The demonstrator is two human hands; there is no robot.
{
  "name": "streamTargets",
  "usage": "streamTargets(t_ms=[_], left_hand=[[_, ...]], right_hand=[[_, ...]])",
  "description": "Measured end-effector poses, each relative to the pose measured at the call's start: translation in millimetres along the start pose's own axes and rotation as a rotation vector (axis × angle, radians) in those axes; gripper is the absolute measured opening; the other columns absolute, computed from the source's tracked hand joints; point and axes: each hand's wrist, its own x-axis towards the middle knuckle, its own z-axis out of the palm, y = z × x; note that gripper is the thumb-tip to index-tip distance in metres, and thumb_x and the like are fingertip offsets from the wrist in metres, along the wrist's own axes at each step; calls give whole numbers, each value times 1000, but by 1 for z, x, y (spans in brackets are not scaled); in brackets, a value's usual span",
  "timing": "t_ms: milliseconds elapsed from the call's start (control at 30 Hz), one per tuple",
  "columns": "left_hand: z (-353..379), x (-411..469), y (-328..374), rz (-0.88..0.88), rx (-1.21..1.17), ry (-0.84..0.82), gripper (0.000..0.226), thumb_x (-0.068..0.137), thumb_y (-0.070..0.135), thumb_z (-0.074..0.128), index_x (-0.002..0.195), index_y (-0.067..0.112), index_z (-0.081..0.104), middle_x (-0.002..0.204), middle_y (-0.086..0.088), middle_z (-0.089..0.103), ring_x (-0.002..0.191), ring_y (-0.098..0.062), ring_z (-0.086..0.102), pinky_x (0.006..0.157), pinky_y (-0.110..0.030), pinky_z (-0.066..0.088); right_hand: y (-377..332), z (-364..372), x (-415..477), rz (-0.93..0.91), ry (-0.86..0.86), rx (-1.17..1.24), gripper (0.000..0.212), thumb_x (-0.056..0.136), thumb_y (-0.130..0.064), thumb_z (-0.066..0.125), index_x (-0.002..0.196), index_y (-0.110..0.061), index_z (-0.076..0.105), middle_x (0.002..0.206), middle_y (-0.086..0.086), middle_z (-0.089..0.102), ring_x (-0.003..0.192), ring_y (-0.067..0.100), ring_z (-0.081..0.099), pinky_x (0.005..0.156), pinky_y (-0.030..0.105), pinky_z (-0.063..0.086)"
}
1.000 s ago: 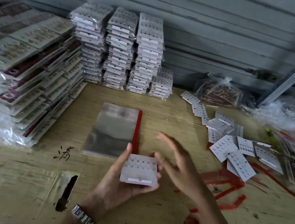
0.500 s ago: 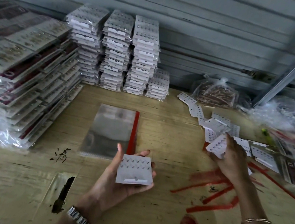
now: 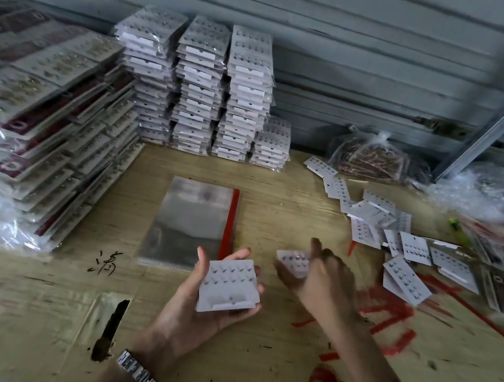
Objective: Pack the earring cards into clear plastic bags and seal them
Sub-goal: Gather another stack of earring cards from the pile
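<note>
My left hand [image 3: 195, 309] holds a small stack of white earring cards [image 3: 229, 284] face up in its palm, fingers curled round the edges. To its right, my right hand [image 3: 325, 279] grips a single earring card [image 3: 292, 261] just beside that stack. A pile of clear plastic bags with a red strip [image 3: 191, 218] lies flat on the cardboard surface just beyond my left hand. Loose earring cards [image 3: 407, 271] are scattered on the right.
Tall stacks of bagged cards [image 3: 226, 90] stand at the back against the grey wall. Larger bagged card packs [image 3: 42, 129] slope along the left. A tied plastic bag of reddish items [image 3: 369, 155] and crumpled plastic [image 3: 495, 199] sit at the right.
My right hand went out to the loose cards on the right, took one, and has come back with it to beside the stack in my left hand.
</note>
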Motion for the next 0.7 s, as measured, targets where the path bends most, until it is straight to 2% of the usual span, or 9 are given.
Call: streamTargets(t_ms=[100,167,200,267,333,400,500,600,700], left_hand=[[-1,0,0,10,-7,15,91,72,65,77,140,9,54,127,-22,59,115,-38,59,101,-56,44],[-2,-1,1,17,-15,28,91,71,65,77,138,8,56,125,-24,60,113,-38,60,99,-57,45],[-2,-1,1,20,-20,32,91,71,65,77,137,7,57,125,-24,61,113,-39,60,99,-58,45],[-3,-1,2,25,-32,37,90,70,65,78,135,6,59,124,-25,61,111,-39,61,98,-59,46],[-5,-2,3,29,-43,37,88,71,65,77,133,5,60,123,-25,61,111,-40,61,97,-59,46],[-7,-2,3,29,-33,51,89,71,66,77,132,5,60,123,-25,61,111,-40,61,97,-59,46],[-7,-2,4,26,-34,64,90,70,67,77,132,4,60,123,-25,61,110,-40,62,97,-58,47],[-6,-2,4,30,-39,71,89,70,67,77,132,4,61,122,-25,62,109,-40,62,98,-58,47],[-7,-2,3,38,-45,60,85,73,66,75,130,4,62,122,-24,62,109,-40,62,100,-57,46]], right_hand=[[-9,4,-1,-11,-18,-95,83,81,-80,40,126,-11,51,103,7,66,86,20,65,64,29,51],[-9,4,0,-12,-20,-132,84,82,-82,35,124,-12,52,104,6,66,88,21,65,67,31,52],[-6,2,2,-17,-18,-124,88,81,-84,31,127,-12,51,107,6,65,92,21,65,71,32,54],[8,-4,5,-66,-40,3,99,78,-86,28,141,-12,42,127,6,59,112,22,59,91,35,52],[27,-13,9,-192,-154,225,103,72,-83,37,152,-18,28,149,1,43,134,18,44,110,28,37],[42,-18,12,-314,-271,349,95,77,-66,58,155,-31,18,158,-6,28,143,11,31,112,19,25],[51,-12,15,-355,-378,353,92,82,-28,78,153,-40,21,159,-11,27,144,7,28,117,25,28],[50,-7,13,-328,-371,414,83,82,-27,78,149,-42,31,151,-13,42,137,5,39,111,26,38],[42,-4,9,-289,-267,388,76,81,-42,76,147,-37,38,141,-12,51,128,7,48,100,20,42]])
